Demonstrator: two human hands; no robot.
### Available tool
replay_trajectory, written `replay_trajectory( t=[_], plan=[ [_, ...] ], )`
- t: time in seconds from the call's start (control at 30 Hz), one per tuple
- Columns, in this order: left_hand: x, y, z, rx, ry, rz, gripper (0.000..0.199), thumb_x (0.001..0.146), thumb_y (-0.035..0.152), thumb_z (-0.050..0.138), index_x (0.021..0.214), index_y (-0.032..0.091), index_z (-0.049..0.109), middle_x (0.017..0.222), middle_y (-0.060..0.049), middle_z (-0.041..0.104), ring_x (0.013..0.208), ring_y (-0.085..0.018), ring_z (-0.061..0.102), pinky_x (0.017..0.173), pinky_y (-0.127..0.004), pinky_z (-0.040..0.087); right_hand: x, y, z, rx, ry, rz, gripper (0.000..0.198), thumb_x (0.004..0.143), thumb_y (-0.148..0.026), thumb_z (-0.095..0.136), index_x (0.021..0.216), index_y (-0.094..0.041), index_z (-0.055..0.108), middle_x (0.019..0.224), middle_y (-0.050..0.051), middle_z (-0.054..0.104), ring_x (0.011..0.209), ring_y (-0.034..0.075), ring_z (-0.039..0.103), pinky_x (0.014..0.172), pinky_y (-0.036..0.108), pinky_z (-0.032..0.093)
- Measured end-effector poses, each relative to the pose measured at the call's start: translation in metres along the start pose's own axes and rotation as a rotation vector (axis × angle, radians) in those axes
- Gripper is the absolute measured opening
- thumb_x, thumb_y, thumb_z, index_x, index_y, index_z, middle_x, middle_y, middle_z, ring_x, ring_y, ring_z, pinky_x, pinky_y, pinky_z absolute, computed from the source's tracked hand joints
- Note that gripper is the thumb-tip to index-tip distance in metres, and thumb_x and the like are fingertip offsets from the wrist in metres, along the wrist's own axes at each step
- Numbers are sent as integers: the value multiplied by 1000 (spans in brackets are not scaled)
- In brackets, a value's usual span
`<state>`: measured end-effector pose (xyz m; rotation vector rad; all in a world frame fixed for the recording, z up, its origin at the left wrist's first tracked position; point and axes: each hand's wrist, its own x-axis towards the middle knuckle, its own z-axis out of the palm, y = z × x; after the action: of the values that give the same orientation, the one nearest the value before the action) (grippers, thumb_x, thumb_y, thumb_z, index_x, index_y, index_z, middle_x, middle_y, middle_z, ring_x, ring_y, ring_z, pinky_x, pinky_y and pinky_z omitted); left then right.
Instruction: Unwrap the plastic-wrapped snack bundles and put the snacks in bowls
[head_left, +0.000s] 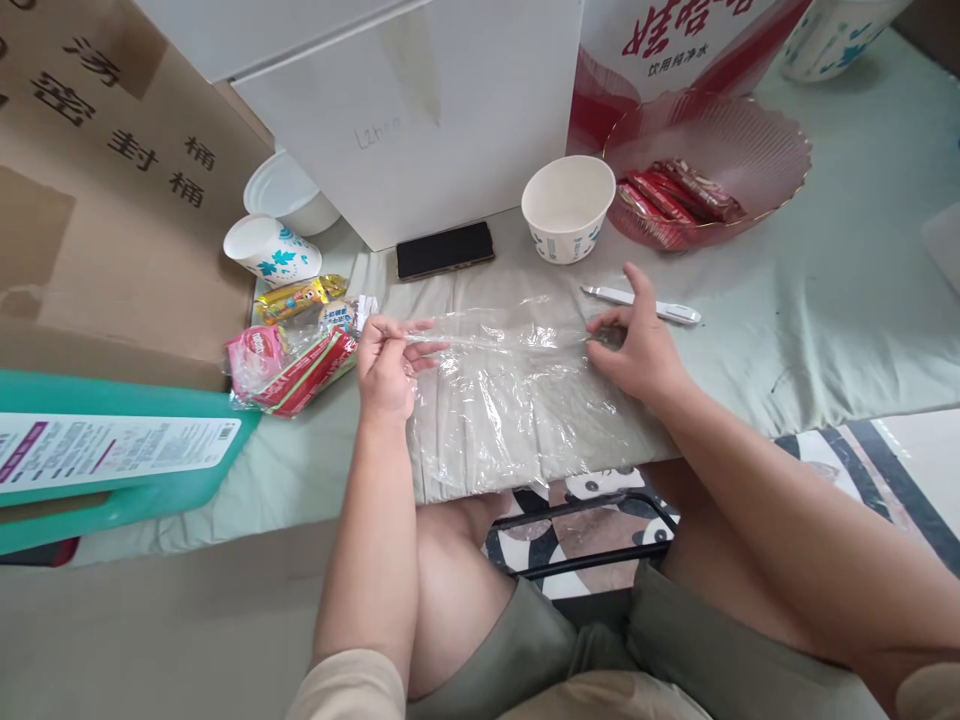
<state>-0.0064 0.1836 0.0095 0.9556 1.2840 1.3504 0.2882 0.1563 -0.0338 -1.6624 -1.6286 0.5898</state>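
A clear, crinkled plastic bag (510,400) lies spread over the cloth at the table's front edge. At its upper left edge my left hand (390,365) pinches the film between thumb and fingers, the other fingers stretched out. Over the bag's upper right corner is my right hand (637,345), thumb and fingers apart, index finger raised; its fingertips are close to the film. Just behind that hand lies a white utility knife (645,303). A white paper bowl (568,212) with a blue print stands beyond the bag.
Left are wrapped snacks (300,350), a tipped paper cup (271,250), a brown carton (127,230) and a green package (112,460). A phone (445,250) lies before a white box (420,110). A pink ribbed bowl (765,150) holds red packets. Black bars (592,535) show below the table edge.
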Motion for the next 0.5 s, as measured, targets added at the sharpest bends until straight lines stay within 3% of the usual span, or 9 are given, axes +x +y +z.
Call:
replay_trajectory(
  t=[0.1, 0.17, 0.3, 0.4, 0.5],
  plan=[
    [4, -4, -3, -27, -1, 38, 35, 69, 33, 74, 86, 26, 44, 87, 3, 77, 61, -15, 74, 47, -19, 51, 3, 0, -5, 166, 100, 37, 39, 76, -19, 62, 114, -25, 63, 85, 2, 70, 72, 20, 64, 76, 40, 53],
    [6, -5, -5, -40, -9, 54, 38, 69, 36, 77, 95, 28, 50, 86, 3, 77, 62, -15, 74, 50, -19, 53, 5, -2, -10, 281, 238, -56, 7, 78, -21, 63, 84, -24, 64, 82, 1, 66, 75, 19, 64, 78, 39, 53],
    [6, -11, -7, -15, -124, 30, 51, 66, 47, 83, 107, 26, 60, 96, -4, 79, 75, -18, 77, 61, -23, 58, 6, -8, -18, 490, 455, -309, 15, 81, -28, 72, 74, -25, 59, 83, 0, 59, 84, 20, 66, 84, 42, 53],
    [5, -18, -5, 149, -259, -50, 50, 58, 41, 90, 96, 18, 67, 89, -8, 79, 74, -20, 76, 66, -27, 60, 5, -8, -21, 524, 476, -301, 20, 83, -33, 73, 75, -26, 57, 84, -1, 58, 84, 20, 67, 84, 44, 54],
    [4, -24, -1, 240, -174, 49, 36, 65, 41, 87, 81, 16, 68, 76, -5, 75, 63, -16, 73, 62, -25, 59, 0, -3, -23, 593, 449, -259, 23, 81, -35, 76, 97, -31, 60, 91, -1, 63, 86, 20, 67, 84, 42, 55]
  ],
)
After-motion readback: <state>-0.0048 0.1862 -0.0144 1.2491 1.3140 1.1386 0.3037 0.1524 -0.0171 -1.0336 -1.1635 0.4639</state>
